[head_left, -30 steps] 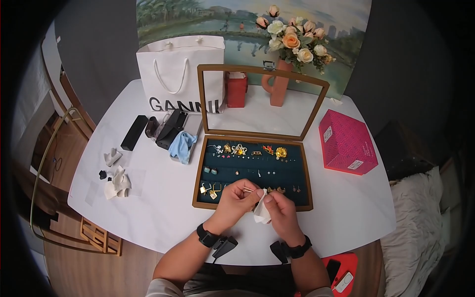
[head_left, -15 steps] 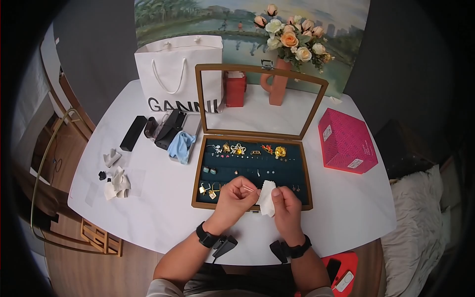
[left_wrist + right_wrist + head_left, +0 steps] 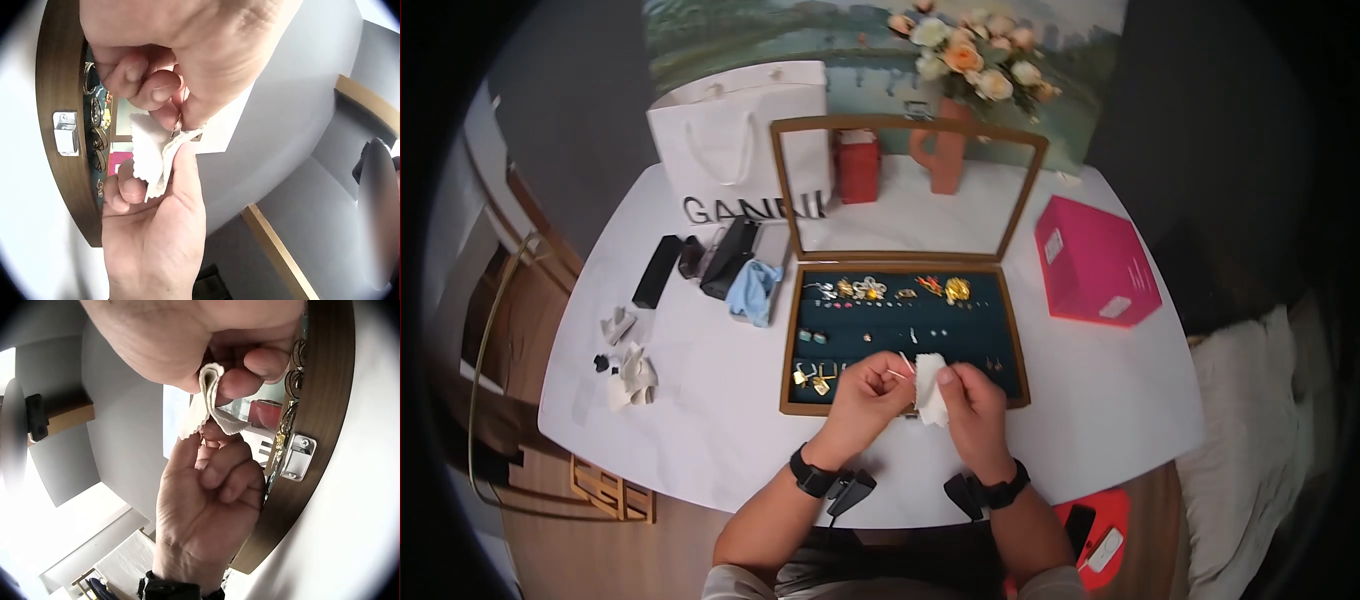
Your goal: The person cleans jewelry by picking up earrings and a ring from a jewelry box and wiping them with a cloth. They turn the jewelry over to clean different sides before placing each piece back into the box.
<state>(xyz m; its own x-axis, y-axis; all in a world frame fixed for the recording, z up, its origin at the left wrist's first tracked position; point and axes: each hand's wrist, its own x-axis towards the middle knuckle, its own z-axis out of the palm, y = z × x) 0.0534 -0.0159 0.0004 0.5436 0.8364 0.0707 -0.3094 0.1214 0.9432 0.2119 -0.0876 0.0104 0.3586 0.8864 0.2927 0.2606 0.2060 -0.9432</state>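
Note:
My left hand [image 3: 865, 400] pinches a thin gold-coloured piece of jewelry [image 3: 177, 125] between thumb and forefinger; most of it is hidden by the fingers. A small white cloth with zigzag edges [image 3: 931, 388] is held by my right hand [image 3: 977, 412], thumb on top. In the right wrist view the cloth [image 3: 209, 394] is folded double, its lower part right at the left fingertips. Both hands meet above the front edge of an open wooden jewelry box [image 3: 795, 408]. Its dark green lining carries brooches, rings and earrings, such as a yellow flower-shaped piece [image 3: 958, 289].
The box's glass lid frame [image 3: 778, 190] stands upright behind. Left of it lie a blue cloth [image 3: 753, 290], a black case [image 3: 731, 260] and crumpled light cloth [image 3: 636, 378]. A white paper bag [image 3: 740, 140] stands behind them. A pink box [image 3: 1097, 262] sits right.
The cloth, bunched between both hands at first, was spread upright in the right hand and now stands folded against the left fingertips. The head view has shifted slightly.

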